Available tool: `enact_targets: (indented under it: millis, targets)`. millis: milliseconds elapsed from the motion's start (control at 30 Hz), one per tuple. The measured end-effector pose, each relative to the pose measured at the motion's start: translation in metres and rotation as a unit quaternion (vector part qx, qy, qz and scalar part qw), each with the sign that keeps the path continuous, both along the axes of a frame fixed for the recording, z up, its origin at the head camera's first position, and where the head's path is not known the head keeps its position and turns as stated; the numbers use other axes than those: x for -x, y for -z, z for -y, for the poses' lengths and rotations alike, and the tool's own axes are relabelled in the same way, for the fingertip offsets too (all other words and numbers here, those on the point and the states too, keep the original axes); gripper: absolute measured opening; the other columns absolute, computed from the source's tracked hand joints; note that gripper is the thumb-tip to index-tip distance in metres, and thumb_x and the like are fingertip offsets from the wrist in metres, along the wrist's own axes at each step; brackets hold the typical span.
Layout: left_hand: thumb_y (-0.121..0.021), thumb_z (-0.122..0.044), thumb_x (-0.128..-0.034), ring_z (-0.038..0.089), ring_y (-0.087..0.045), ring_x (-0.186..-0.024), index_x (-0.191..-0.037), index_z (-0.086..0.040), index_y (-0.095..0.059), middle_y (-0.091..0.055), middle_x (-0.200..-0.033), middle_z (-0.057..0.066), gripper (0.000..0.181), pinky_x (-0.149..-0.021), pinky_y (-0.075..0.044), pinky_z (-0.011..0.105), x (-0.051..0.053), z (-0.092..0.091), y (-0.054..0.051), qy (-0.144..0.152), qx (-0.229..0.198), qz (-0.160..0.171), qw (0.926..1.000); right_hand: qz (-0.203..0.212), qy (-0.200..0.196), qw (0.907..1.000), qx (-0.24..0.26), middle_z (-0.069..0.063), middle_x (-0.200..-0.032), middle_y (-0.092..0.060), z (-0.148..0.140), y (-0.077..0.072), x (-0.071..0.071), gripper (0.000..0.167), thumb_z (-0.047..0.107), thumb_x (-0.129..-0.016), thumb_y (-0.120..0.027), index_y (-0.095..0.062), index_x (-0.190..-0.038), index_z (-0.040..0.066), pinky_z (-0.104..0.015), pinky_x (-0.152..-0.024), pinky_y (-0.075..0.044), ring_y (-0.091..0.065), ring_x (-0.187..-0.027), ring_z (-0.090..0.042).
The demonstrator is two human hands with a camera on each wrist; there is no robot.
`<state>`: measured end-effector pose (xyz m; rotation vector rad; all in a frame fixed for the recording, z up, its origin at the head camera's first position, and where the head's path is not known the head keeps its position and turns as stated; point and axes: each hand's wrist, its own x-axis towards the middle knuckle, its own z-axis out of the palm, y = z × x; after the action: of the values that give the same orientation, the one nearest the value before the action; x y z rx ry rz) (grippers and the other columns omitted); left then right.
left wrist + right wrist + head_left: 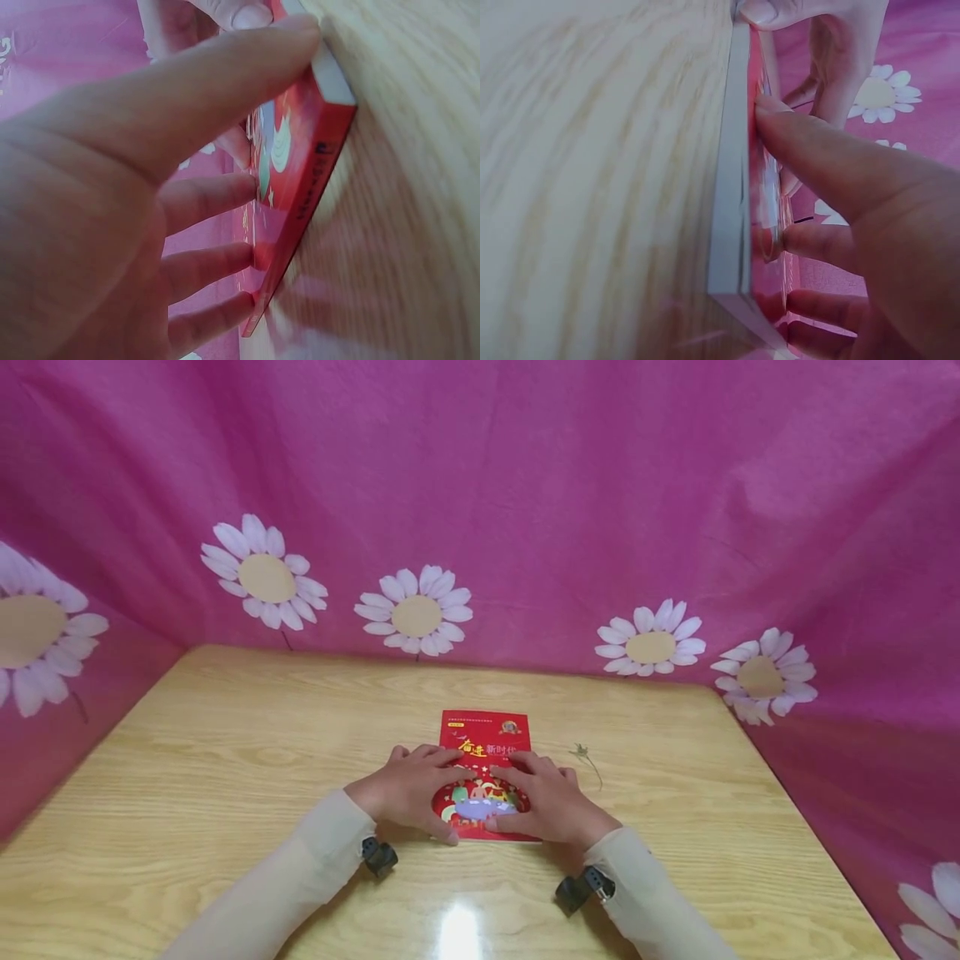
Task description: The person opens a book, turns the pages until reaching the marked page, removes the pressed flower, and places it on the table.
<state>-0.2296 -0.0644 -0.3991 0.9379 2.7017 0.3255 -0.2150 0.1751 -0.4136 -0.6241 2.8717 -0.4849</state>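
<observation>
A red book (pixel 480 731) with a glossy illustrated cover lies closed and flat on the wooden table. From the left, my left hand (pixel 415 785) rests on the cover with spread fingertips, its thumb at the near edge by the spine. The left wrist view shows the red spine (pixel 319 165) and those fingers on the cover. My right hand (pixel 551 797) touches the cover from the other side, fingers spread and thumb (pixel 810 142) laid on the lower part. In the right wrist view the pale page edges (pixel 731 187) face the camera. Both hands hide parts of the cover.
A small dried-looking flower sprig (pixel 587 762) lies on the table (pixel 262 735) just right of the book. Pink cloth (pixel 525 510) printed with white daisies hangs behind and along the sides. Black camera mounts (pixel 378 857) sit on both wrists.
</observation>
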Motion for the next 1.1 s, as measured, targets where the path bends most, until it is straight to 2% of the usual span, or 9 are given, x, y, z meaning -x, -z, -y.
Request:
enact_targets:
  millis: [367, 500, 633, 700, 833, 967, 1100]
  targets:
    - [-0.081, -0.056, -0.0663, 0.026, -0.03, -0.136, -0.143, -0.03, -0.047, -0.035, -0.152, 0.003, 0.088, -0.101, -0.029, 0.051, -0.001, -0.001, 0.001, 0.003, 0.002, -0.001, 1.0, 0.005, 0.003, 1.0, 0.004, -0.003, -0.149, -0.037, -0.001, 0.0, 0.0, 0.081, 0.063, -0.071, -0.074, -0.05, -0.141, 0.032, -0.052, -0.102, -0.028, -0.033, -0.134, -0.024]
    - [-0.079, -0.057, -0.068, 0.027, -0.027, -0.139, -0.144, -0.03, -0.046, -0.032, -0.154, 0.002, 0.088, -0.104, -0.027, 0.053, 0.001, 0.002, 0.001, 0.007, -0.007, 0.015, 0.9998, 0.017, 0.013, 0.9998, -0.004, -0.002, -0.15, -0.035, 0.0, 0.0, 0.0, 0.083, 0.062, -0.07, -0.075, -0.047, -0.143, 0.034, -0.053, -0.105, -0.025, -0.032, -0.135, -0.023]
    - [-0.077, -0.055, -0.0727, 0.026, -0.025, -0.141, -0.144, -0.029, -0.046, -0.031, -0.155, 0.002, 0.082, -0.107, -0.025, 0.053, 0.004, 0.007, -0.001, -0.001, -0.033, 0.033, 0.9989, 0.033, 0.019, 0.9992, 0.007, -0.001, -0.151, -0.035, 0.0, -0.003, 0.001, 0.084, 0.06, -0.069, -0.077, -0.046, -0.144, 0.035, -0.056, -0.109, -0.021, -0.031, -0.136, -0.023]
    - [-0.075, -0.053, -0.076, 0.026, -0.026, -0.141, -0.144, -0.029, -0.047, -0.032, -0.154, 0.002, 0.077, -0.109, -0.024, 0.053, 0.005, 0.011, -0.004, -0.012, -0.05, 0.024, 0.9984, 0.04, 0.017, 0.999, 0.015, -0.002, -0.152, -0.035, -0.001, -0.005, 0.002, 0.083, 0.06, -0.071, -0.076, -0.046, -0.144, 0.034, -0.057, -0.111, -0.017, -0.031, -0.137, -0.024]
    - [-0.069, -0.051, -0.0833, 0.026, -0.021, -0.144, -0.147, -0.029, -0.042, -0.031, -0.156, 0.003, 0.072, -0.114, -0.011, 0.056, 0.006, 0.021, -0.009, -0.04, -0.076, -0.015, 0.9962, 0.046, 0.015, 0.9982, 0.034, -0.003, -0.153, -0.033, -0.003, -0.007, 0.002, 0.081, 0.058, -0.075, -0.073, -0.043, -0.146, 0.032, -0.059, -0.113, -0.01, -0.029, -0.139, -0.025]
    - [-0.065, -0.05, -0.0874, 0.03, -0.016, -0.146, -0.149, -0.026, -0.038, -0.028, -0.157, 0.007, 0.072, -0.112, -0.003, 0.063, 0.006, 0.031, -0.012, -0.059, -0.103, -0.059, 0.9912, 0.037, 0.011, 0.998, 0.05, -0.003, -0.157, -0.026, -0.007, -0.01, 0.002, 0.082, 0.057, -0.077, -0.072, -0.041, -0.148, 0.029, -0.06, -0.113, -0.005, -0.024, -0.142, -0.026]
    - [-0.06, -0.052, -0.0899, 0.034, -0.012, -0.146, -0.15, -0.024, -0.036, -0.024, -0.158, 0.009, 0.071, -0.109, 0.002, 0.068, 0.007, 0.04, -0.014, -0.079, -0.12, -0.105, 0.9842, 0.023, 0.028, 0.9973, 0.064, -0.003, -0.159, -0.021, -0.014, -0.015, 0.003, 0.086, 0.06, -0.076, -0.071, -0.038, -0.149, 0.028, -0.06, -0.113, -0.003, -0.018, -0.145, -0.027]
